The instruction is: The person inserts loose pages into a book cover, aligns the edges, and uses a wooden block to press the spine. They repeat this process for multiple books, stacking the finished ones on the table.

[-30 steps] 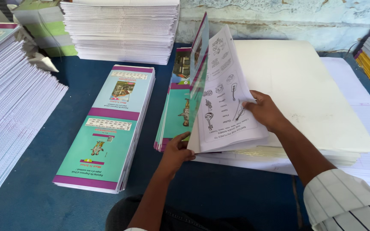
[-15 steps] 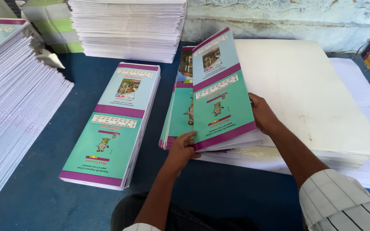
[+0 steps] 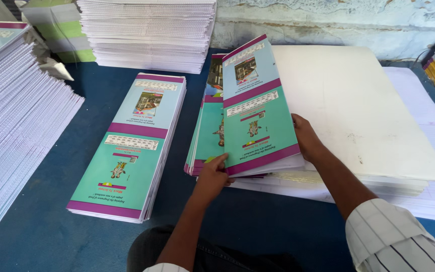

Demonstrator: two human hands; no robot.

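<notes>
Holding a teal/purple cover sheet [image 3: 258, 108] w/ both hands, tilted up off the middle stack of covers [image 3: 203, 126]. Left hand [image 3: 212, 177] pinches the sheet's near-left corner, thumb on top. Right hand [image 3: 305, 136] grips the right edge, fingers behind the sheet, thumb side visible. Sheet sits approx. between the middle stack and the big white paper stack [image 3: 358, 111], its near edge touching the white stack. Second stack of same covers [image 3: 129, 146] lies flat to the left, apart from both hands. Tall fanned pile of white sheets [image 3: 16, 131] at far left; another white pile [image 3: 149, 32] at the back. All on a blue table [image 3: 91, 85]. Striped sleeve [image 3: 399, 242] on the right arm.
</notes>
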